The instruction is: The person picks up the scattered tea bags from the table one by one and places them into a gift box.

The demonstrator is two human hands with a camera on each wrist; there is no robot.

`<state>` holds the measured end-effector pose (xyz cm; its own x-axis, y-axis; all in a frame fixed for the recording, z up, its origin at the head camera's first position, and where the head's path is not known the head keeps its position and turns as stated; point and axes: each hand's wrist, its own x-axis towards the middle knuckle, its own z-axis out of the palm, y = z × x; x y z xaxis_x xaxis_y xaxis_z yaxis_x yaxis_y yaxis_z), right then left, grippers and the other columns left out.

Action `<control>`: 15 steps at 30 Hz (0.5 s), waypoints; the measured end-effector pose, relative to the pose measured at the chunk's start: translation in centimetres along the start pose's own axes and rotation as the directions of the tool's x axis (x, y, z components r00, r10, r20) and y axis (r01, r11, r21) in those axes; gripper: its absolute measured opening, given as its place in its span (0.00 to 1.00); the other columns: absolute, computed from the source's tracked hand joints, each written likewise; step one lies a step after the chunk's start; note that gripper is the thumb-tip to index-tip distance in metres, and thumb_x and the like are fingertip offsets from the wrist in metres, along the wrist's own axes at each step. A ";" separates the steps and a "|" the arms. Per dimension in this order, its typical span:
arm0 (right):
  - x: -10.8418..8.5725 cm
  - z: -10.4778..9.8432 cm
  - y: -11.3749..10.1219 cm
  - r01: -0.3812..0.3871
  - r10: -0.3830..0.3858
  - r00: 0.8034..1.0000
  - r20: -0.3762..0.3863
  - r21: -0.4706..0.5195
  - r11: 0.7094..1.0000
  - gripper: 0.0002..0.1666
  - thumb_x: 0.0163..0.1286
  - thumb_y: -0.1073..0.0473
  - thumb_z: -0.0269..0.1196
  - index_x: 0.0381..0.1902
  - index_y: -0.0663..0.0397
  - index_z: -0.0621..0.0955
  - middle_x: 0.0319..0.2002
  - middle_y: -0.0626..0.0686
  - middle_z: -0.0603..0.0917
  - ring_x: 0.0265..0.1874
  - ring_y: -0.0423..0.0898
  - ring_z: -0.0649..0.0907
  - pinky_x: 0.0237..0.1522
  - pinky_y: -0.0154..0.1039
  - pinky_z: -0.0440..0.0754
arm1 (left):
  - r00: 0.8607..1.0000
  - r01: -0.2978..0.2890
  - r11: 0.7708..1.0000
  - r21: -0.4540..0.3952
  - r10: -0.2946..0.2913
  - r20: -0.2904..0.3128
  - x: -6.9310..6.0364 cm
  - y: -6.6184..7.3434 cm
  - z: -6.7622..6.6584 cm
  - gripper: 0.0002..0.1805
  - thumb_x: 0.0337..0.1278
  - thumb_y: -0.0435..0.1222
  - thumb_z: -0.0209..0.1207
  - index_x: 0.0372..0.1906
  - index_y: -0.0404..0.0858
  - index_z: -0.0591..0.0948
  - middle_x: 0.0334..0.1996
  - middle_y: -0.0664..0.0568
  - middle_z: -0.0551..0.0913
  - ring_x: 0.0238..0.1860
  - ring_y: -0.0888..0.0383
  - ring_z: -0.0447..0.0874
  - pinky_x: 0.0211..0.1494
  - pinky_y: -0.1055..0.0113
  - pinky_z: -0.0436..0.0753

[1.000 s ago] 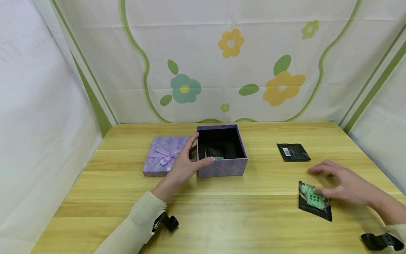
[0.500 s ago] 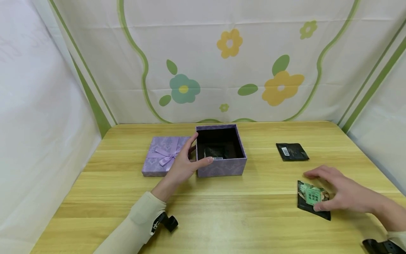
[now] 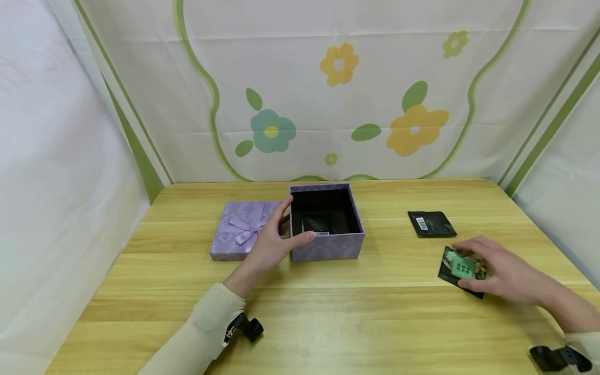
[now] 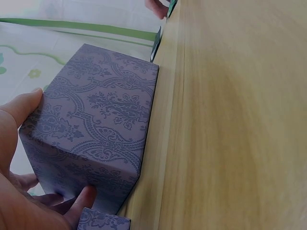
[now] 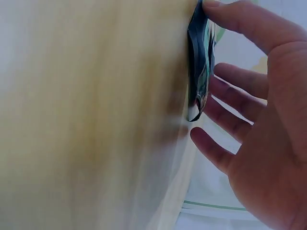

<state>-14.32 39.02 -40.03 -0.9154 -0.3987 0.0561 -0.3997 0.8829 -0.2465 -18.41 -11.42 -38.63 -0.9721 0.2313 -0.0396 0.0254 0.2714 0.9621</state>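
My left hand [image 3: 271,242] holds the left side of a purple patterned gift box [image 3: 328,247], its thumb over the near rim. Inside the uncovered box lies a black sachet [image 3: 319,224] with a barcode label. In the left wrist view, my fingers touch the side of the box [image 4: 100,105]. My right hand [image 3: 513,273] pinches a second black sachet with a green label [image 3: 463,267], at the right of the table. The right wrist view shows that sachet [image 5: 197,62] edge-on between thumb and fingers, its shadow on the tabletop.
The purple lid with a ribbon bow [image 3: 239,232] lies left of the box. Another black sachet [image 3: 433,224] lies barcode side up beyond my right hand. A wooden table [image 3: 328,312] carries everything, with a flower-printed cloth [image 3: 300,78] behind it.
My right hand has closed its thumb and fingers on the green-labelled sachet, which has moved away from me and tilted. My left hand and the box stay in place.
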 end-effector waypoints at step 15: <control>-1.0 -0.8 1.4 -0.030 0.027 0.998 0.061 0.047 0.998 0.60 0.50 0.39 0.84 0.77 0.49 0.72 0.65 0.58 0.76 0.53 0.28 0.73 0.47 0.39 0.82 | 1.000 0.011 1.000 -0.026 -0.011 0.006 0.0 0.2 0.0 0.57 0.61 0.52 0.75 0.86 0.67 0.51 0.86 0.59 0.50 0.86 0.49 0.54 0.81 0.41 0.69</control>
<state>-14.01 40.83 -39.67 -0.9210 -0.3894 -0.0099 -0.3696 0.8817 -0.2934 -18.39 -11.39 -38.43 -0.9708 0.2343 -0.0520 0.0084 0.2496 0.9683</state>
